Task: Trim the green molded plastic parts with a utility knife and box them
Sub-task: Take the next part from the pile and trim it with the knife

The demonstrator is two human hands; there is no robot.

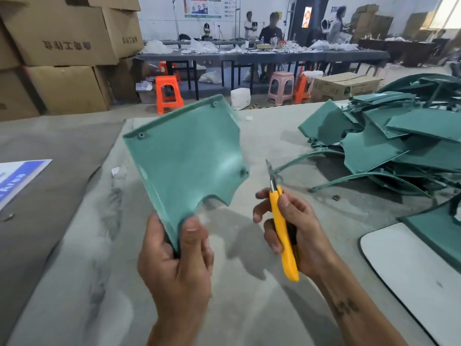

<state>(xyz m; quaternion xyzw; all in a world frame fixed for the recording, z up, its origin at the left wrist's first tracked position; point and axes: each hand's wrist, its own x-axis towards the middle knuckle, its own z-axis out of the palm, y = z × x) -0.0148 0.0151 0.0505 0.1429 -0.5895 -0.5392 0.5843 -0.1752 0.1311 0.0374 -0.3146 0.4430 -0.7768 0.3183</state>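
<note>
My left hand [175, 260] grips the bottom corner of a green molded plastic panel [185, 156], holding it upright above the grey table, thumb pressed on its near face. The panel has a raised rim, small screw bosses and a curved notch on its lower edge. My right hand [294, 231] holds a yellow utility knife [283, 231] with its blade out and pointing up, a short way right of the panel and not touching it. A heap of more green parts [389, 141] lies at the right of the table.
The work surface is a grey cloth-covered table [249, 283]. A white board [409, 270] with a green part on it lies at the right edge. Stacked cardboard boxes [57, 58] stand at the far left. Stools, tables and people are far behind.
</note>
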